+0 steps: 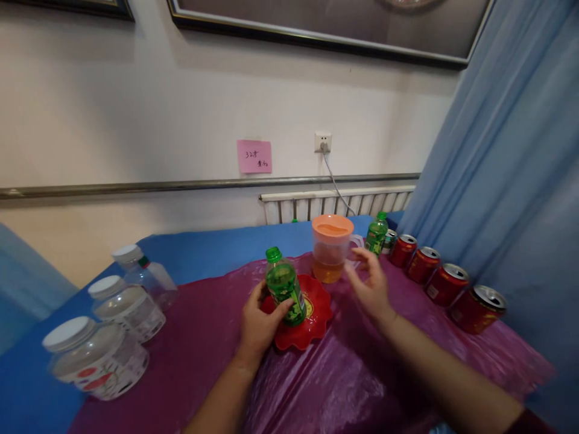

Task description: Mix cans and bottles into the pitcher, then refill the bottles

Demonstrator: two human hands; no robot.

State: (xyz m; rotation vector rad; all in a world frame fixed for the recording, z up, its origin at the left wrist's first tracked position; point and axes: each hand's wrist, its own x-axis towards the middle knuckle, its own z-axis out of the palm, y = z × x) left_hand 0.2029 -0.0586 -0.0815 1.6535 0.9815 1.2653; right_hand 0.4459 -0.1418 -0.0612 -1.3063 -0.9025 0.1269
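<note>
My left hand point(260, 325) is wrapped round a green plastic bottle point(284, 283) with a green cap. The bottle stands over a red scalloped plate point(322, 313); whether its base touches the plate I cannot tell. My right hand point(370, 283) is raised with the fingers apart and nothing in it, close to the handle side of a clear pitcher point(329, 256). An orange lid point(332, 226) covers the pitcher, which has amber liquid at its bottom.
Three clear jars point(106, 358) with white lids stand at the left. A second green bottle point(376, 234) and several red cans point(446, 283) line the right edge beside a blue curtain point(497, 181). Purple plastic sheeting point(217, 349) covers the table. A plugged-in cord point(333, 178) hangs behind.
</note>
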